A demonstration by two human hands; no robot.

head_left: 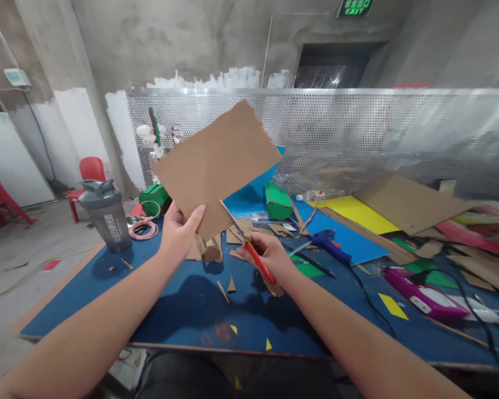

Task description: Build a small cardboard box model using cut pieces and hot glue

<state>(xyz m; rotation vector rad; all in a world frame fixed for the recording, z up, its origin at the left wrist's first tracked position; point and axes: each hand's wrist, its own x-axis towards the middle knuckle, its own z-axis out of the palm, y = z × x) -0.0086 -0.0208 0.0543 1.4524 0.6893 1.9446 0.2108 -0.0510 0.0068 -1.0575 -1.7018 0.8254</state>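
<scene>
My left hand point(178, 233) holds up a flat brown cardboard sheet point(216, 166) by its lower edge, thumb across the front, above the blue table point(183, 305). My right hand point(268, 256) is closed around red-handled scissors point(249, 246). Their blades point up and left, with the tips at the sheet's lower edge. Small cardboard offcuts point(228, 285) lie on the table under both hands.
A grey shaker bottle point(106, 215) and a coiled pink cable point(143, 227) stand at the left. Green boxes point(276, 199), a blue glue gun point(330, 246), yellow and brown sheets point(407, 205) and a purple tool point(424, 296) crowd the right. A perforated metal screen point(357, 133) runs behind.
</scene>
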